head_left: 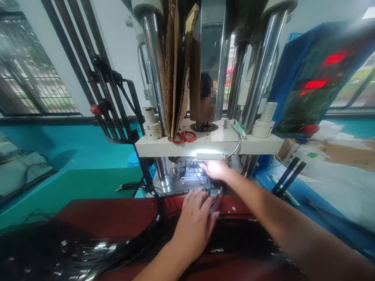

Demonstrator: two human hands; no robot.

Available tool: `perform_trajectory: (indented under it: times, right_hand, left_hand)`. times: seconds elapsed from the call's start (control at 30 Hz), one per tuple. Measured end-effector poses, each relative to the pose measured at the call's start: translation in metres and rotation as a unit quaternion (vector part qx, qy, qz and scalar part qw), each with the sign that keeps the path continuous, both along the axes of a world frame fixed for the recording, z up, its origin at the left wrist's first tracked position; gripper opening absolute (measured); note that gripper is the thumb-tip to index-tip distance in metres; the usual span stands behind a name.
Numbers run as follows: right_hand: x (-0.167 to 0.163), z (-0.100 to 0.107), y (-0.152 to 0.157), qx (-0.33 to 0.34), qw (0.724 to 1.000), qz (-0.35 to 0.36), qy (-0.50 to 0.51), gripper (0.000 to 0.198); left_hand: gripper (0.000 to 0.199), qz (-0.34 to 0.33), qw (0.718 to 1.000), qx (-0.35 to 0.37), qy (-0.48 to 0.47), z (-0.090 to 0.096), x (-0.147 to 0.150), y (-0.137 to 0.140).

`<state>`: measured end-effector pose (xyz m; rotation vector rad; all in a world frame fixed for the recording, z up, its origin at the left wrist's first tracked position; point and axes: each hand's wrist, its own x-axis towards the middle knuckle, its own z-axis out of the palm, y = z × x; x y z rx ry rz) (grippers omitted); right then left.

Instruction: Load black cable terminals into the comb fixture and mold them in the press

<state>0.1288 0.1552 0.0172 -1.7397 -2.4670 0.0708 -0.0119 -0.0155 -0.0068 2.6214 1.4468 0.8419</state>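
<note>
Left hand [195, 214] over the red table [117, 214], fingers bent, slightly apart, can't tell if gripping; thin cables [208, 186] beyond it run into the press [164, 149]. Right hand [216, 170] at the lit metal mould [187, 171], fingers' state lost in glare. Probably seating cables; next move calls for careful alignment.

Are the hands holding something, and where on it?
I can't tell: glare blurs the right hand, and the left hand, by black cables, hides its palm.

No text legible: upper display [334, 58] and lower display [315, 84] on the blue control box [288, 74] glow red, too blurred.
</note>
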Motion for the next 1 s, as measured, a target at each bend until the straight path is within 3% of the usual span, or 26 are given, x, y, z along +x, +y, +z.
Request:
perform_trajectory:
  times: [0.3,0.57,1.0]
  right_hand:
    - [-0.015,0.005,-0.005,0.011,1.0,0.003,0.002,0.053]
    - [-0.03,0.015,-0.014,0.003,1.0,0.007,-0.012,0.065]
    - [-0.041,0.014,-0.012,-0.007,1.0,0.004,-0.028,0.07]
  left_hand:
    - [0.036,-0.005,1.0,0.004,-0.019,-0.002,-0.001,0.001]
    - [0.035,-0.009,0.999,-0.001,-0.031,-0.002,-0.001,-0.001]
    - [0.032,0.005,1.0,0.004,-0.031,-0.001,-0.004,-0.001]
